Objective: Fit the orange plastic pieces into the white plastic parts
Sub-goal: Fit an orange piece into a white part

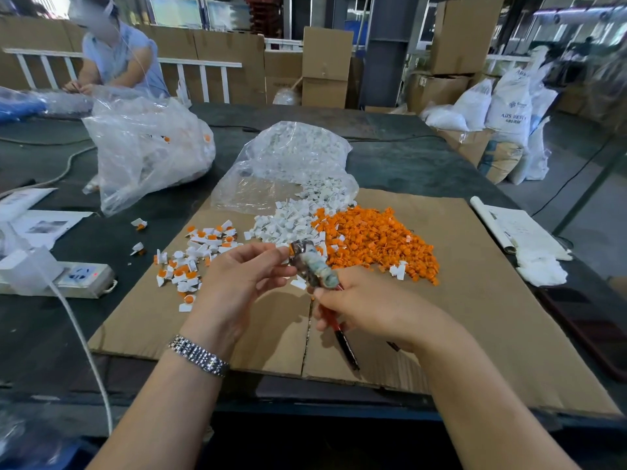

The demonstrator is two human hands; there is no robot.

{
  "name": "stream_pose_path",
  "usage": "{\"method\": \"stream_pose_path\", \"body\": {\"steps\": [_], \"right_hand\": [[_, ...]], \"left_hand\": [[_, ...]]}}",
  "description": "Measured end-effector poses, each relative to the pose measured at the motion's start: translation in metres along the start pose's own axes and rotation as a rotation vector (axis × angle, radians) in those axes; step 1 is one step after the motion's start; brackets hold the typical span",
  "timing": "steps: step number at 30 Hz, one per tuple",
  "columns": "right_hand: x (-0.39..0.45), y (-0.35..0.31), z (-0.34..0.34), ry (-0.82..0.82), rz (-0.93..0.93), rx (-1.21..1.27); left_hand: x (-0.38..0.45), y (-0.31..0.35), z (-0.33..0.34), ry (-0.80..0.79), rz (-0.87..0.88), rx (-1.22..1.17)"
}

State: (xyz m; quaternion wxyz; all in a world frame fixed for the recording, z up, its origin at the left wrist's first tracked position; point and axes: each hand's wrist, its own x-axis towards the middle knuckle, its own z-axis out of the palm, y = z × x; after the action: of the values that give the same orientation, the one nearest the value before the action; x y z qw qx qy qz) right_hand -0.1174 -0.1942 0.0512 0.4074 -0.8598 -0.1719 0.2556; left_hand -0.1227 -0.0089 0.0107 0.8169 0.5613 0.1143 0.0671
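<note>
Pliers [314, 266] are gripped by the right hand [366, 307], their jaws at the left hand [237, 276], whose fingertips pinch something unclear. Orange pieces [373, 239] and white parts [291, 222] lie heaped on cardboard [475, 300]. Pressing seems underway; next, a fresh pair is needed.

Both forearms reach toward twelve o'clock. The left hand [237, 276], with a watch on its wrist, has its fingers [268, 252] curled in a pinch. The right hand [366, 307] is closed in a grip at three o'clock of it.

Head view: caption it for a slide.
Right hand grips pliers, left hand at their tip, beside orange pieces and white parts.
</note>
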Motion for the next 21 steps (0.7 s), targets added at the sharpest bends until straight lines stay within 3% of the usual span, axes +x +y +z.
{"method": "stream_pose_path", "body": {"steps": [4,10,14,18,21], "right_hand": [[0.0,-0.002,0.009,0.029,-0.028,-0.043],[0.007,0.004,0.031,0.237,-0.072,-0.16],[0.012,0.01,0.038,0.292,-0.101,-0.204],[0.017,0.015,0.03,0.229,-0.06,-0.218],[0.018,0.031,0.008,0.28,0.055,-0.245]], "left_hand": [[0.0,-0.002,0.002,0.031,0.017,0.036],[0.001,-0.006,0.0,0.064,-0.001,0.041],[0.002,-0.007,-0.002,0.072,-0.006,0.045],[0.003,-0.006,-0.005,0.068,-0.015,0.033],[0.008,-0.006,-0.017,0.191,0.024,0.149]]}}
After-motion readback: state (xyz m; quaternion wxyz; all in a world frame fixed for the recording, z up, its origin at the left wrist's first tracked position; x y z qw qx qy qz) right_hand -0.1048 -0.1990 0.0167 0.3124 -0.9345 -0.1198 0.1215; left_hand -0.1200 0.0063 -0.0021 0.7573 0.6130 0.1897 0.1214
